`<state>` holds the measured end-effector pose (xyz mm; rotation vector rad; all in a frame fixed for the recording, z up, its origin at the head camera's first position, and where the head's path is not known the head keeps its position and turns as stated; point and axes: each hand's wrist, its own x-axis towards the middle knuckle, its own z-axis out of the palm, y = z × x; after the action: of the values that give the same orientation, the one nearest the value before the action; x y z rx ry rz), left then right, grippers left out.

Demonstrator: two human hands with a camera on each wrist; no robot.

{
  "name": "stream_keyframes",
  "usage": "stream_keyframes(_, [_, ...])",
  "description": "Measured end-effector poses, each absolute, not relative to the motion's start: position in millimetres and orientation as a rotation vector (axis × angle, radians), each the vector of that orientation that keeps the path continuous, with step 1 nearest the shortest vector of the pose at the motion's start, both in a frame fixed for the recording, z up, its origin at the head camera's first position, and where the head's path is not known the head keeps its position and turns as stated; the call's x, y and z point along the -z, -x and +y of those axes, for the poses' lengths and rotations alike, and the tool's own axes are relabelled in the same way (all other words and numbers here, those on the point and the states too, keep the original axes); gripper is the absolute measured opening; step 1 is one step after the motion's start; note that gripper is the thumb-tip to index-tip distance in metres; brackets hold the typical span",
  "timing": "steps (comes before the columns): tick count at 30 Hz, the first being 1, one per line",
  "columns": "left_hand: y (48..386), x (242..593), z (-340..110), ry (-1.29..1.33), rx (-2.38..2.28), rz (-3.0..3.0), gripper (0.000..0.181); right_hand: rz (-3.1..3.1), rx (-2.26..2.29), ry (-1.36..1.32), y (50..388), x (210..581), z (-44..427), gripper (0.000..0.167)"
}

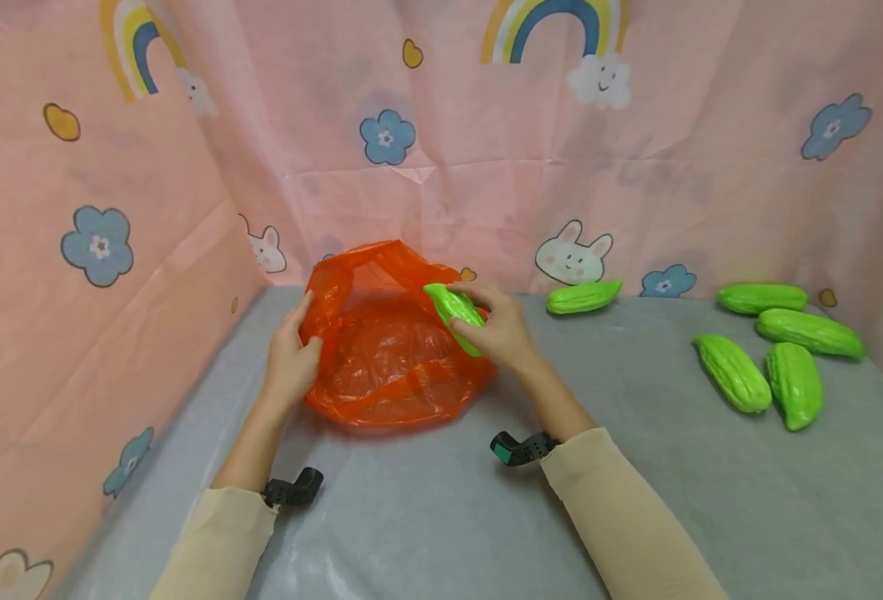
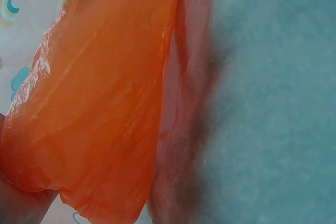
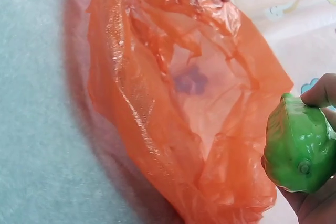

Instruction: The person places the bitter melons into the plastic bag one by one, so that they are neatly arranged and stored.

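An orange-red plastic bag point(image 1: 392, 354) lies with its mouth spread on the grey table. My left hand point(image 1: 291, 358) grips the left edge of its mouth; in the left wrist view the bag point(image 2: 105, 93) covers most of that hand. Between the fingers and thumb of my right hand point(image 1: 503, 329) is a bright green, ridged bitter melon point(image 1: 452, 310), held at the right side of the bag's mouth. The right wrist view shows this bitter melon point(image 3: 296, 145) end-on, beside the bag's opening. No other melon is visible inside the bag.
A single bitter melon point(image 1: 584, 297) lies at the back, right of the bag. Several more, among them one bitter melon point(image 1: 734, 375), are grouped at the far right of the table point(image 1: 426, 508). A pink patterned cloth point(image 1: 471, 200) hangs behind and at the sides.
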<state>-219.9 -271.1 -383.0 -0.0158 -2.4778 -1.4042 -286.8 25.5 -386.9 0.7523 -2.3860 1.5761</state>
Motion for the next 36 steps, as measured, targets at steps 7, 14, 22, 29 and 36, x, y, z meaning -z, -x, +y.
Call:
stream_keyframes(7, [221,381,-271,0.017,1.389,-2.482,0.069,-2.413,-1.547,-0.772,288,399,19,0.042])
stream_keyframes(14, [220,383,-272,0.015,1.374,-2.489,0.069,-2.426,-1.587,-0.778,286,418,9,0.042])
stream_keyframes(22, [221,383,-272,0.006,1.356,-2.503,0.068,-2.472,-1.554,-0.738,285,431,6,0.044])
stream_keyframes(29, [220,383,-271,-0.005,1.332,-2.51,0.068,-2.474,-1.568,-0.718,284,437,8,0.042])
stream_keyframes(36, [221,383,-271,0.011,1.328,-2.519,0.068,-2.54,-1.567,-0.623,284,441,8,0.041])
